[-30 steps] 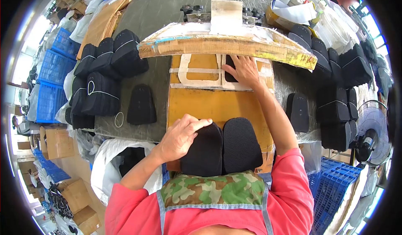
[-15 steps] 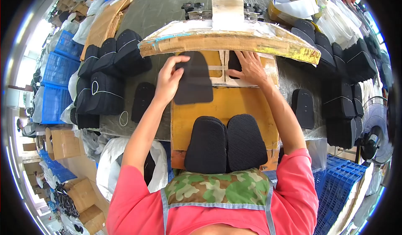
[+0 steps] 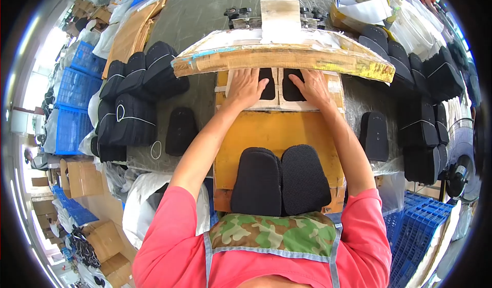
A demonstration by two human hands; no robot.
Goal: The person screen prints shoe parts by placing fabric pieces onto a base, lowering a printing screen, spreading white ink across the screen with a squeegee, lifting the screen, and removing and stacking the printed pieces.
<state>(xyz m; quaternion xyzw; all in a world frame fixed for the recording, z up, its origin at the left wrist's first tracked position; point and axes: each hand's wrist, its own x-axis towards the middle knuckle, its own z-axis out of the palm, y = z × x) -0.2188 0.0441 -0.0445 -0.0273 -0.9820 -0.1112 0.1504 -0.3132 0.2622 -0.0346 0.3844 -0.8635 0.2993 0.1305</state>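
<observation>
My left hand lies flat, fingers out, on a black pad set in the left opening of a pale frame. Over the right opening, my right hand presses flat on a second black pad, its thumb spread. The fingertips of both hands reach under the raised wooden screen frame, partly hidden. Beneath the openings is a yellow-brown board. Nearer my body, two stacks of black pads, the left stack and the textured right stack, stand side by side on it.
Single black pads lie at the left and right. Tied bundles of black pads stand on the left, with more bundles on the right. A fan and blue crates are at the right edge.
My left hand has moved right and forward, setting the black pad it held into the left opening and flattening over it. My right hand stays on the right pad.
</observation>
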